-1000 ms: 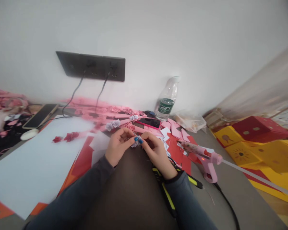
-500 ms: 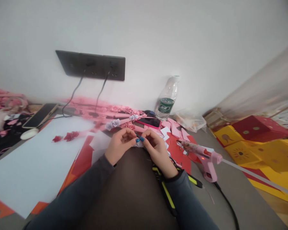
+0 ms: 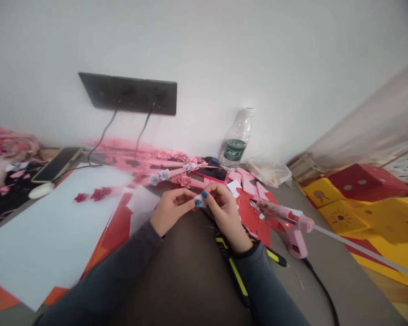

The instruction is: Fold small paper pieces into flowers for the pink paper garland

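Note:
Between my fingertips is a small folded piece of white paper (image 3: 201, 201), partly covered by my thumbs. My left hand (image 3: 173, 207) pinches it from the left, and my right hand (image 3: 221, 210) pinches its right side. Just behind my hands lie paper-flower branches with white paper flowers (image 3: 159, 176) and pink paper flowers (image 3: 183, 180). Under my right forearm sit yellow-and-black pliers (image 3: 236, 269), partly hidden by the sleeve. To the right a pink hot glue gun (image 3: 287, 219) rests on the table with its red light lit.
A water bottle (image 3: 236, 140) stands against the wall, beside a pink-cased phone (image 3: 212, 172). White paper sheets (image 3: 51, 226) cover the left of the table. Red paper scraps (image 3: 258, 224) lie right of my hands. Yellow boxes (image 3: 363, 217) are at the far right, and a black cable (image 3: 323, 285) trails from the glue gun.
My fingers have shifted on the small paper piece: my right thumb has moved up and my left thumb slightly down, so more white paper shows between them. The surroundings are unchanged.

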A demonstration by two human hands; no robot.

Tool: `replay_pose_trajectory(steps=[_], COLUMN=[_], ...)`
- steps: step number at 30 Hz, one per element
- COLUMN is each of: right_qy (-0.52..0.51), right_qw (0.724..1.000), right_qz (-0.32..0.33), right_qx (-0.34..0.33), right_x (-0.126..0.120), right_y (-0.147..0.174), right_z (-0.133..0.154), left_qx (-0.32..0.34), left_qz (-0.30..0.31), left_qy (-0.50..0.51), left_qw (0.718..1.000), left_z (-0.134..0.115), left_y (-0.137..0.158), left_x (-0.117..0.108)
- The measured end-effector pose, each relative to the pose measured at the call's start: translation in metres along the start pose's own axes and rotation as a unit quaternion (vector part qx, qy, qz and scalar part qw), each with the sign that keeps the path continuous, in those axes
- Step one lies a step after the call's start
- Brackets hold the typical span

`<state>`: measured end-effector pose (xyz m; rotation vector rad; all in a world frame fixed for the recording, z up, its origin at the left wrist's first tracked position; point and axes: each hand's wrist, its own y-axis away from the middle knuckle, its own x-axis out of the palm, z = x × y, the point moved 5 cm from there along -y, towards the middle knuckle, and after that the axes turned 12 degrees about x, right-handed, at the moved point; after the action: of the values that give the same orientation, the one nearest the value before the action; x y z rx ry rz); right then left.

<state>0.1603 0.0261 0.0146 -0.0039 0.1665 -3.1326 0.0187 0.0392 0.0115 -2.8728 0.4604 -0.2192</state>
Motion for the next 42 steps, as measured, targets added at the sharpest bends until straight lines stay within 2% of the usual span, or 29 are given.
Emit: replay_pose_trajectory(steps=[11, 22, 31, 42], right_qy=[0.008, -0.003, 0.012, 0.008], right_qw=[1.0, 1.0, 0.999, 0.999], right_qz=[0.008, 0.025, 0.05, 0.051], right_qx=[-0.015, 0.012, 0.017, 0.01], right_x=[0.001, 0.002, 0.005, 0.004], right_y=[0.002, 0.001, 0.0, 0.001], right_z=[0.003, 0.001, 0.003, 0.005], left_qx=[-0.015, -0.07, -0.046, -0.062], left_qz=[-0.008, 0.031, 0.035, 0.039], left_qy=[0.03, 0.065, 0.013, 0.061], left_qw=[0.999, 0.995, 0.998, 0.995], left_z=[0.003, 0.012, 0.007, 0.005], left_y=[0.001, 0.003, 0.001, 0.004], left_x=[0.0, 0.006, 0.004, 0.01])
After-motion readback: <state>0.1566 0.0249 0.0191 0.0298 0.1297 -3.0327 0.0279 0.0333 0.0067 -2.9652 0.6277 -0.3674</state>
